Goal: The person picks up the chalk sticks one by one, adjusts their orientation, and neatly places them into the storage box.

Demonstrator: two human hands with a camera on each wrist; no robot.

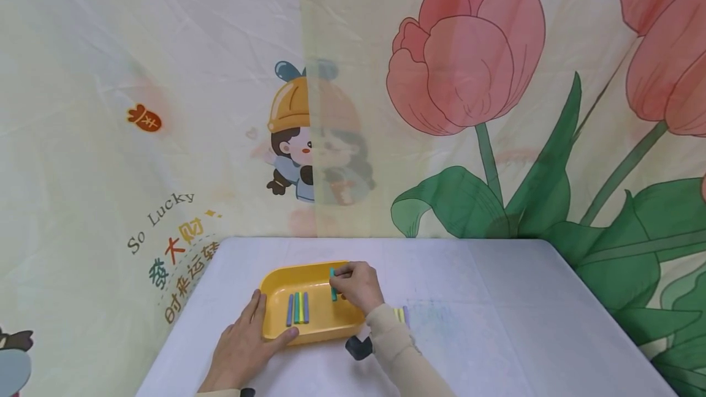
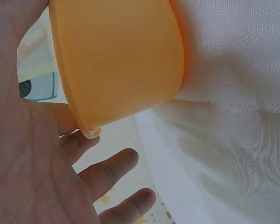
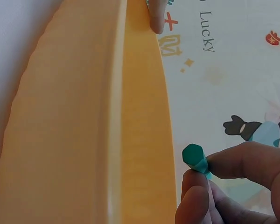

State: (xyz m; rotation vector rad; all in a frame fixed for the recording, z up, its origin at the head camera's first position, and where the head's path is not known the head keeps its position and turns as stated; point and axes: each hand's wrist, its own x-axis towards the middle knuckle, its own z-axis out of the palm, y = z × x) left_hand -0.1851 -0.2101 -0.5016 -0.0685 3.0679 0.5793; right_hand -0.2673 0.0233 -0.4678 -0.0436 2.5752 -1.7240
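Note:
A yellow plastic tray (image 1: 314, 314) stands on the white-covered table. My left hand (image 1: 242, 336) rests against its left end with fingers spread, thumb over the front rim; in the left wrist view its fingers lie along the rim, the outer two pointing past it. Between thumb and fingers my right hand (image 1: 360, 287) pinches a teal chalk stick (image 1: 333, 285), held over the tray's right half. Its many-sided end faces the right wrist camera. Several chalk sticks (image 1: 297, 309) in purple, green and yellow lie side by side in the tray's left half.
Just right of the tray, partly hidden by my right forearm, lie more chalk sticks (image 1: 405, 316), yellow and purple. Faint blue-green smudges (image 1: 436, 320) mark the table cloth (image 1: 485, 336) beside them. A printed curtain (image 1: 342, 139) hangs behind the table's far edge.

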